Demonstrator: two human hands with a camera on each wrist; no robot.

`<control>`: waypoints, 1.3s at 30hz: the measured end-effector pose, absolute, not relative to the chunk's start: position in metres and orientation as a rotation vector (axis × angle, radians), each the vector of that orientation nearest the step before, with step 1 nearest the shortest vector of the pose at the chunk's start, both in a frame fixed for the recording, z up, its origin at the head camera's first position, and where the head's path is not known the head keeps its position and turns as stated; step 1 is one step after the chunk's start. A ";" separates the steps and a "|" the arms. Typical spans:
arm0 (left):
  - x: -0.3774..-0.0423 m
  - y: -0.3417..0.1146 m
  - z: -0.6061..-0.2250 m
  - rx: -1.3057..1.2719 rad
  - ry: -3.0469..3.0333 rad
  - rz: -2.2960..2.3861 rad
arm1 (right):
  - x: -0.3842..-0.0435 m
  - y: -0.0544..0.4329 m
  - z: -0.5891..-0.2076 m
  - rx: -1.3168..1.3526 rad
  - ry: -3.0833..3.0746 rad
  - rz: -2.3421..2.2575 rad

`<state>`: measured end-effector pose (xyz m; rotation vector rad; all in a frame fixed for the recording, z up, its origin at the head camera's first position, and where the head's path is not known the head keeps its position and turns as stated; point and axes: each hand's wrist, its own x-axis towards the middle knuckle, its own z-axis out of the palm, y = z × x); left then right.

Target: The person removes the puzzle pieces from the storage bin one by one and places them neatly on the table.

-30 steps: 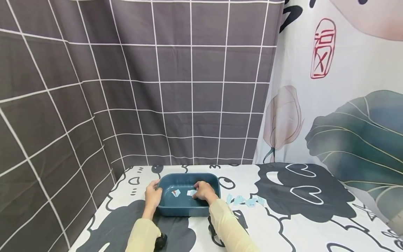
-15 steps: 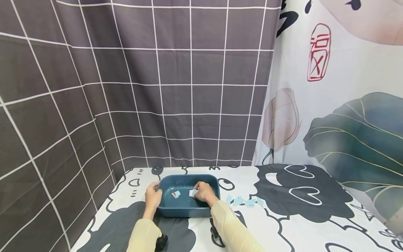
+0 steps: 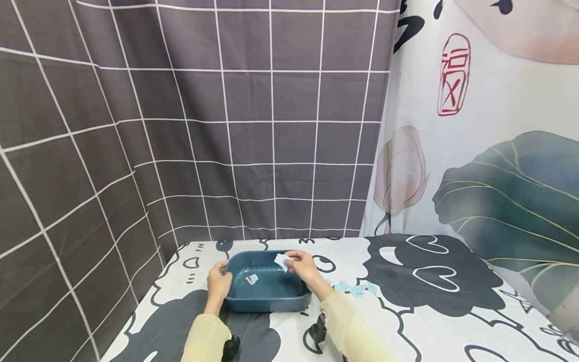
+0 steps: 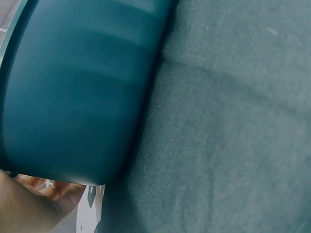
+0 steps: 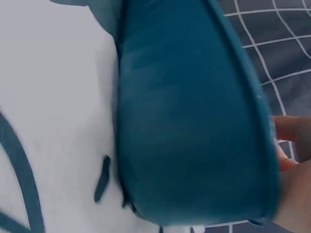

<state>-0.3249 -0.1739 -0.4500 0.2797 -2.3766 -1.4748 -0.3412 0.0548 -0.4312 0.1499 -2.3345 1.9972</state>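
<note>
A dark blue-green plastic basin (image 3: 267,305) stands on the table in the head view. My left hand (image 3: 219,282) grips its left end, and part of that hand (image 4: 29,206) shows against the basin's outer wall (image 4: 77,107) in the left wrist view. Over the right part of the basin, my right hand (image 3: 305,268) pinches a pale folded paper piece (image 3: 282,261) between thumb and fingers. Another small paper piece (image 3: 251,279), light blue with a red patch, lies on the basin floor at the left. In the right wrist view the basin wall hides the pinched paper.
Several light blue paper pieces (image 3: 358,290) lie on the tablecloth (image 3: 362,332) to the right of the basin, partly behind the right forearm. A dark grid-patterned curtain (image 3: 249,141) hangs behind the table, and a printed white curtain (image 3: 407,166) hangs at the right.
My right hand has lifted the pale paper piece off the basin floor and moved it up, slightly right, to near the far rim. My left hand has stayed on the basin's end.
</note>
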 end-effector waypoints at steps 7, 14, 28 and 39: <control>-0.326 -0.174 -0.450 0.285 -2.393 -1.496 | -0.341 0.080 -0.420 0.065 -2.292 2.026; -0.326 -0.174 -0.449 0.298 -2.383 -1.474 | -0.341 0.123 -0.420 -0.029 -2.252 2.022; -0.326 -0.174 -0.451 0.305 -2.390 -1.512 | -0.324 0.208 -0.429 -0.196 -2.413 1.989; -0.326 -0.175 -0.450 0.296 -2.407 -1.483 | -0.309 0.268 -0.447 -0.317 -2.515 1.900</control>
